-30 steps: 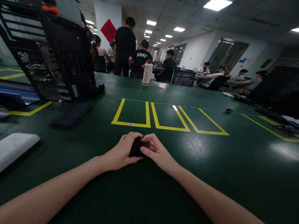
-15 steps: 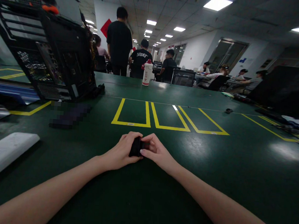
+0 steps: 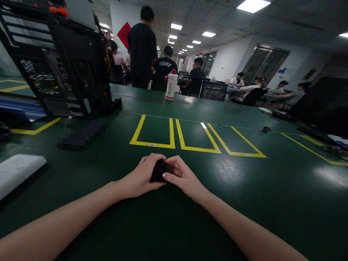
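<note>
Between my two hands, at the middle of the green table (image 3: 165, 235), is a small black box-like object (image 3: 157, 172). My left hand (image 3: 141, 177) wraps round it from the left, thumb below and fingers over the top. From the right, my right hand (image 3: 182, 177) pinches its edge with bent fingers and the thumb. The fingers cover much of the object, and its exact kind cannot be made out.
Yellow tape outlines (image 3: 153, 144) lie just beyond my hands. An open computer case (image 3: 66, 68) stands at the left, a white device (image 3: 5, 180) nearer me. A white bottle (image 3: 171, 85) stands at the far edge; a small black ring (image 3: 266, 129) lies right. People sit and stand behind.
My hands and the black object stay almost still; the right thumb shifts slightly. A standing person in the background has moved a little to the right. At the far left, a shiny item gives way to something dark.
</note>
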`<state>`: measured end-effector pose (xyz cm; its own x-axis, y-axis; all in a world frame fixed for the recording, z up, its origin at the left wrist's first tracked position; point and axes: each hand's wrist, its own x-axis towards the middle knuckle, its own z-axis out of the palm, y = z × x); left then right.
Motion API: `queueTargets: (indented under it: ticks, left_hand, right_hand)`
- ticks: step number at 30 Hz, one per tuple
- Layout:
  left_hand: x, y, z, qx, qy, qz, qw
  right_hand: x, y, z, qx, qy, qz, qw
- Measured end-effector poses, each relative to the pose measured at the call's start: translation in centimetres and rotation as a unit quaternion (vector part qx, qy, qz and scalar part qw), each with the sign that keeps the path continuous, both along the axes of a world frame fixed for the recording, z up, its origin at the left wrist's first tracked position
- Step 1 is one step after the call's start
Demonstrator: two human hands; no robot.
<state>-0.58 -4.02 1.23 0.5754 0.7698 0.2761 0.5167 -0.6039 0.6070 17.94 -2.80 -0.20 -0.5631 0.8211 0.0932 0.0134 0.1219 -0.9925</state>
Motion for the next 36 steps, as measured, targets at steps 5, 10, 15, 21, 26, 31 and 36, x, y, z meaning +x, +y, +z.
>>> queueTargets:
  ticks: [5,10,15,21,26,31,36]
  left_hand:
    - [-0.01,-0.1,0.21,-0.001,0.012,0.005,1.0]
    - [0.01,-0.07,0.16,0.003,0.002,0.002,1.0]
    - [0.01,-0.08,0.14,-0.004,-0.001,0.002,1.0]
    - [-0.07,-0.12,0.24,-0.01,0.002,0.004,1.0]
    - [0.0,-0.08,0.21,-0.006,0.005,0.003,1.0]
    - [-0.01,-0.13,0.14,-0.008,0.006,0.004,1.0]
    - [-0.03,-0.12,0.12,-0.016,0.009,0.006,1.0]
  right_hand:
    - [0.02,-0.09,-0.01,-0.016,0.013,0.01,1.0]
    - [-0.23,0.02,-0.26,0.006,-0.007,-0.026,1.0]
    - [-0.16,-0.05,-0.04,0.009,-0.021,-0.023,0.999]
    - [0.01,-0.19,0.0,-0.018,0.021,0.011,1.0]
    - [-0.14,-0.17,-0.11,-0.002,0.001,-0.017,1.0]
    - [-0.08,-0.12,0.04,0.005,-0.029,-0.028,0.999]
    - [0.06,-0.06,0.02,-0.012,0.002,0.007,1.0]
